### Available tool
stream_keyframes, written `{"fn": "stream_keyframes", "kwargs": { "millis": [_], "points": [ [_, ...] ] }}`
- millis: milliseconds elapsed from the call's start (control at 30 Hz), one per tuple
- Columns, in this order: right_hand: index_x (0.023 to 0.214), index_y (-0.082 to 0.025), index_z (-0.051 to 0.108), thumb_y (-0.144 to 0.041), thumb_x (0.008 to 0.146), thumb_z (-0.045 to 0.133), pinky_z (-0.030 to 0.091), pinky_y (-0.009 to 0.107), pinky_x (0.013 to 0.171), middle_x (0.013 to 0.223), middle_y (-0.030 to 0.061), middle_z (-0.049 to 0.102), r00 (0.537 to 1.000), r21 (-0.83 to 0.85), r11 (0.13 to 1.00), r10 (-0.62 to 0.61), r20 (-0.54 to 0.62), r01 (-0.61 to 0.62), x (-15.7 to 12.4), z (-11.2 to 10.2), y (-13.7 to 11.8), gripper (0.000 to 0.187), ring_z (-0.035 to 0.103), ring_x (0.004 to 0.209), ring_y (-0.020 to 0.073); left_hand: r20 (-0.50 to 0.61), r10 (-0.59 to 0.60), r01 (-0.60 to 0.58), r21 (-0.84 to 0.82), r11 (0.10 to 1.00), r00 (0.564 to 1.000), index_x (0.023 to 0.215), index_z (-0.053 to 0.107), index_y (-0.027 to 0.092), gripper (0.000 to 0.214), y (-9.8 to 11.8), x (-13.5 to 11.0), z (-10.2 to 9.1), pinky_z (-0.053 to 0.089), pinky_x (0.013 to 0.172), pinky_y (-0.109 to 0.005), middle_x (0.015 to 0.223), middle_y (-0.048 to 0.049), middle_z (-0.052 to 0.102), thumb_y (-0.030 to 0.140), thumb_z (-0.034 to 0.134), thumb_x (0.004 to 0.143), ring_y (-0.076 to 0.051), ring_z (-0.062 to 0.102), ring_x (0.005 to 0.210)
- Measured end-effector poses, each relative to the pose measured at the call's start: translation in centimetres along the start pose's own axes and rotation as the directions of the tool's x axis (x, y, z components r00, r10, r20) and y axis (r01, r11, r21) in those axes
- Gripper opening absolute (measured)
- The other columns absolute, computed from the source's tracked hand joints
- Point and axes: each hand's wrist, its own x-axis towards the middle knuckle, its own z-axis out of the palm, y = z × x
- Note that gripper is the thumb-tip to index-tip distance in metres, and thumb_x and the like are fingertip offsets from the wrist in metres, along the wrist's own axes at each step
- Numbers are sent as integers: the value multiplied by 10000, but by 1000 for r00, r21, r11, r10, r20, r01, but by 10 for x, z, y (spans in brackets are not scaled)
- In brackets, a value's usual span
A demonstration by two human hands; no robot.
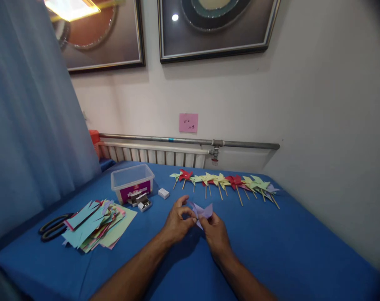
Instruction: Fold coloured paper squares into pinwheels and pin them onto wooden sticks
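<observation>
Both my hands meet over the middle of the blue table [290,251], working a lilac paper pinwheel [203,211]. My left hand [177,221] pinches its left side with thumb and fingertips. My right hand [215,234] grips it from below and to the right. The folded points of the lilac paper stick up between the fingers. Behind the hands, a row of finished paper pinwheels [224,182] on wooden sticks lies along the far edge, in green, yellow, red and lilac.
A stack of cut coloured paper [96,223] lies at the left, with black scissors [54,228] beside it. A clear plastic tub [132,182] and small boxes [143,201] stand behind the stack. A radiator [152,154] and pipe run along the wall; a curtain hangs at left.
</observation>
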Motion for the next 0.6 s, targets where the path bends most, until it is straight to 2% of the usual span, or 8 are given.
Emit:
{"fn": "stream_keyframes", "kwargs": {
  "millis": [167, 333, 400, 600],
  "points": [
    [902, -190, 729, -458, 756, 667, 537, 335, 707, 840, 75, 790, 999, -16, 999, -31, 29, 32, -3, 2, -1, 312, 700, 773, 261, -6, 45, -45, 19, 999, 999, 726, 752, 187, 105, 0, -1, -2, 371, 1179, -482, 1562, -114, 498, 82, 739, 718, -330, 508, 1388],
    [972, -175, 738, -450, 783, 655, 513, 314, 648, 892, 82, 792, 997, -13, 999, -46, 66, 47, -6, 2, -2, 344, 677, 761, 249, 2, 59, -59, 22, 998, 998, 712, 742, 187, 127, 0, -1, -5, 362, 1172, -474, 1513, -124, 538, 65, 711, 721, -327, 512, 1385],
    [973, -170, 740, -458, 789, 656, 497, 306, 618, 845, 73, 778, 996, -19, 999, -46, 80, 48, -7, 2, -3, 352, 656, 728, 241, -4, 60, -60, 5, 998, 998, 704, 734, 185, 121, 0, 0, -5, 377, 1155, -463, 1480, -123, 564, 68, 708, 720, -318, 544, 1349],
    [881, -181, 709, -478, 795, 659, 478, 293, 613, 752, 34, 717, 993, -47, 997, -64, 95, 68, -9, 2, -5, 314, 614, 692, 219, -13, 72, -72, -43, 996, 997, 668, 692, 184, 108, -1, 0, -5, 481, 1000, -362, 1179, -83, 694, 92, 684, 724, -236, 659, 1094]
  ]
}}
